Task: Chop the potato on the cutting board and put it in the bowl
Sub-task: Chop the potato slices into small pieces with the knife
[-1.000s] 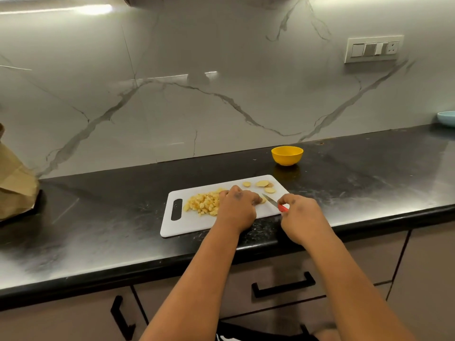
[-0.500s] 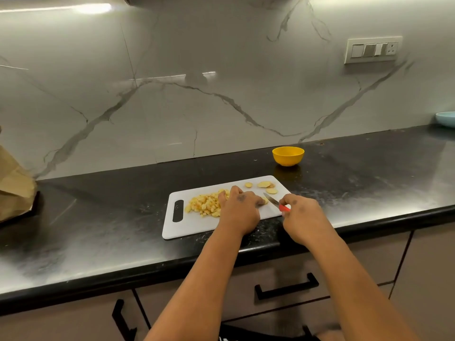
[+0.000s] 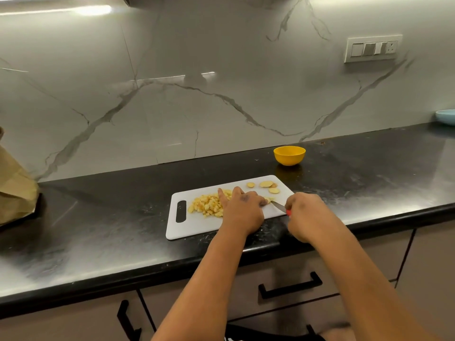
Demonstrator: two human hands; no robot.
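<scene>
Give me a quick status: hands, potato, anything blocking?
Right hand grips knife; left hand pins a slice. Chopped potato piled on cutting board. Yellow bowl empty, path clear.

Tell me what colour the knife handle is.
Red; a bit of the knife handle shows under the right hand in the head view.

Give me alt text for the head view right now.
A left hand holds a potato piece on a white cutting board while the right hand cuts with a red-handled knife; diced potato lies alongside, yellow bowl behind.
</scene>
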